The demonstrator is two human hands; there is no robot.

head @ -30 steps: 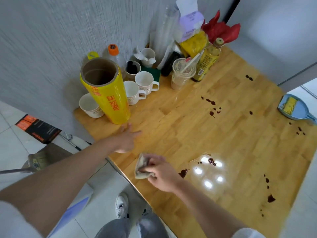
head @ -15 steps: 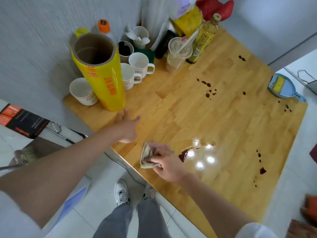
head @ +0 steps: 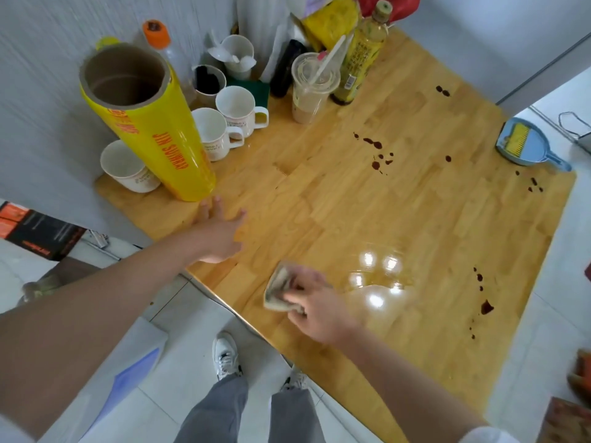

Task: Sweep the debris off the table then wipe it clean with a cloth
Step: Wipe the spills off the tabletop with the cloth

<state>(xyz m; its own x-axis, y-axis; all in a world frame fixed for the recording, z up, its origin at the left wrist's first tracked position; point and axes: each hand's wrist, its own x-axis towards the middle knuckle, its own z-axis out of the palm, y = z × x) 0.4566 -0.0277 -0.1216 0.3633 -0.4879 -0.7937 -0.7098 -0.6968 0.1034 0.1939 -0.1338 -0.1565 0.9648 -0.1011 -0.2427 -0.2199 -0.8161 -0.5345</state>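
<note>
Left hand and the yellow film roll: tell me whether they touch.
Apart. The head view shows a strip of bare wood between the left hand's fingertips and the base of the yellow film roll.

Your right hand (head: 315, 303) grips a soft, crumpled cloth (head: 279, 290) on the glossy varnished wood table (head: 367, 212), while at ten o'clock the shiny yellow plastic-film roll (head: 153, 139) shows a matt cardboard core beside smooth glazed mugs (head: 235, 111).
</note>
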